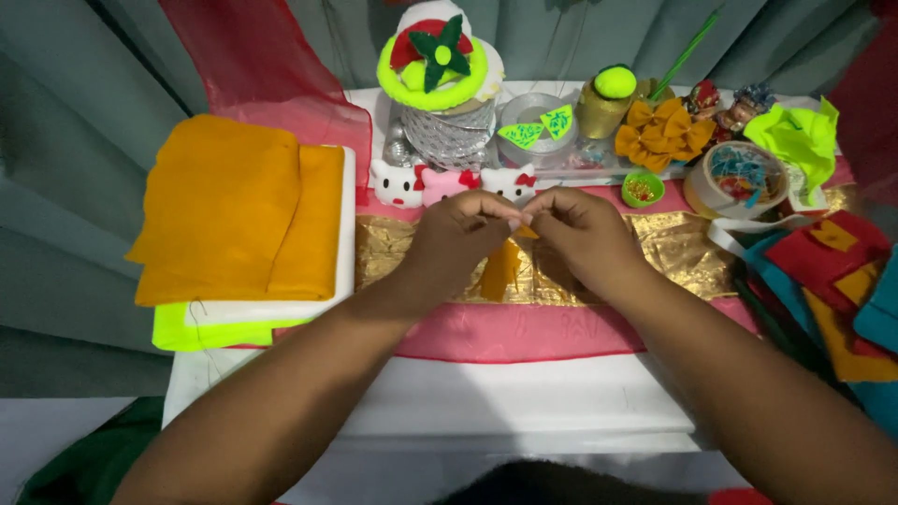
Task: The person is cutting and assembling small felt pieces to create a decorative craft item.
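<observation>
Both my hands meet over the middle of the table. My left hand and my right hand pinch a small orange felt piece between their fingertips; part of it hangs down below my fingers. Beneath them lies a strip of gold foil fabric on pink cloth. Just beyond my fingers sit three small cat-face figures, white and pink.
Folded orange felt lies on a white board over neon yellow felt at left. At the back stand a decorated silver can, a tape roll, orange bows and a bowl of bands. Felt scraps pile at right.
</observation>
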